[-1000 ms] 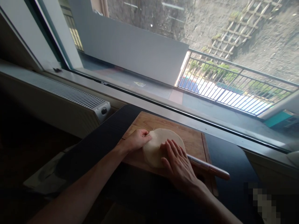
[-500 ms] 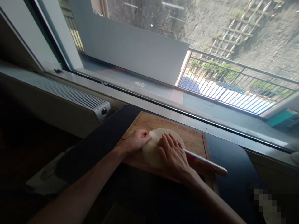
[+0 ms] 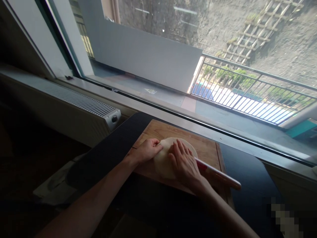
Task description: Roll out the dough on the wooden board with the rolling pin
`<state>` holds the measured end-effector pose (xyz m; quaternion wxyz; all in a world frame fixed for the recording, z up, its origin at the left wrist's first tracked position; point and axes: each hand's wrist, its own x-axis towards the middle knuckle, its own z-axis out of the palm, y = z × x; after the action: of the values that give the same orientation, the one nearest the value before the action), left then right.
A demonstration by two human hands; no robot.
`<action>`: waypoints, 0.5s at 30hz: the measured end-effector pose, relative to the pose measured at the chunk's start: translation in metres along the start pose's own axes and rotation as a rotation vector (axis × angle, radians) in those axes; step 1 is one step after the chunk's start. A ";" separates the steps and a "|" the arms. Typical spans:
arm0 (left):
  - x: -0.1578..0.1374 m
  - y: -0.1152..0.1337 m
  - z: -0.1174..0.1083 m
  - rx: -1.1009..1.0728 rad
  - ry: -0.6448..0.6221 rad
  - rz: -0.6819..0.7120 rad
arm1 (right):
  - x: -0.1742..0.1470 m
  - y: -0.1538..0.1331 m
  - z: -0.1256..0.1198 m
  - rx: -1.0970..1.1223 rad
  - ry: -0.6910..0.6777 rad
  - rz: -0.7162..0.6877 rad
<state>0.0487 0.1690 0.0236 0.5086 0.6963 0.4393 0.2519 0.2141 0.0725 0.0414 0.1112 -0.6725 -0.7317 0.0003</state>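
Observation:
A flat round of pale dough (image 3: 162, 162) lies on a wooden board (image 3: 158, 129). My left hand (image 3: 149, 148) has the dough's left edge pinched between thumb and fingers. Over the dough's right side lies my right hand (image 3: 184, 163), palm down, its fingers stretched out and slightly apart. A rolling pin (image 3: 220, 174) runs beneath that palm, and its near-right part sticks out past the board's edge. The palm hides the middle of the pin and part of the dough.
The board rests on a dark table (image 3: 250, 175) with rounded corners. A window sill (image 3: 198, 130) runs along its far side, and a white radiator (image 3: 81, 102) stands at the left. Railings (image 3: 242, 89) show through the glass.
The view has shifted slightly, so everything sits a little further right. Both hands keep nearly the same places on the dough and rolling pin.

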 end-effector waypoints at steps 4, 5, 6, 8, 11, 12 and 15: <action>0.003 -0.003 0.001 -0.007 -0.014 -0.001 | -0.015 -0.005 0.007 -0.015 0.013 -0.032; 0.004 -0.005 0.001 -0.013 -0.020 0.002 | -0.001 0.005 0.006 -0.029 0.027 0.038; 0.004 -0.006 0.001 -0.016 -0.023 0.005 | 0.019 0.017 0.003 -0.043 0.037 0.125; 0.004 -0.007 0.002 -0.022 -0.019 0.006 | 0.061 0.043 -0.003 -0.062 -0.017 0.257; 0.003 -0.005 0.001 -0.024 -0.002 -0.006 | 0.092 0.061 -0.010 -0.080 -0.125 0.284; 0.002 -0.004 0.001 -0.017 0.002 -0.004 | 0.088 0.058 -0.010 -0.073 -0.125 0.271; 0.001 -0.001 0.000 0.012 0.000 0.011 | 0.044 0.027 0.001 -0.017 -0.039 0.181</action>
<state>0.0485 0.1697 0.0227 0.5033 0.7016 0.4370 0.2521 0.2376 0.1183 0.0431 0.0911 -0.7367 -0.6699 0.0172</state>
